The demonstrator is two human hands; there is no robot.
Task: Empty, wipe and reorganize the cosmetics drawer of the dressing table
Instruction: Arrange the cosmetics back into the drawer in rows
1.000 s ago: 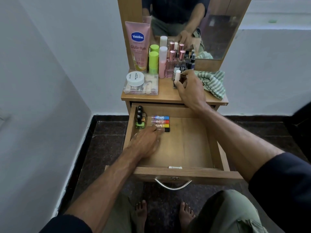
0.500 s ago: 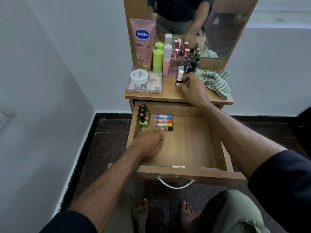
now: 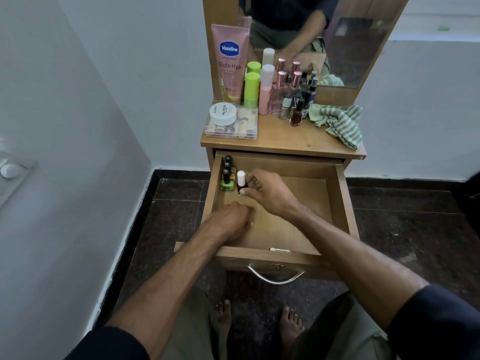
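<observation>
The right hand [image 3: 270, 194] is pinching a white-capped bottle [image 3: 241, 181] upright beside the row [image 3: 226, 175] in the drawer's [image 3: 340, 203] back-left corner, best set flush, while the left hand [image 3: 228, 223] is resting loosely curled.

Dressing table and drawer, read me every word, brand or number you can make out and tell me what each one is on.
"Vaseline" on the pink tube.
"Gluta-Hya" on the same tube, lower down.
"10X" near its bottom.
"ZUDIO" and "NAIL POLISH" on the round white lid.
Too small to read: the fine print on that lid, and the marks on the black caps in the drawer and on the bottles by the mirror.
</observation>
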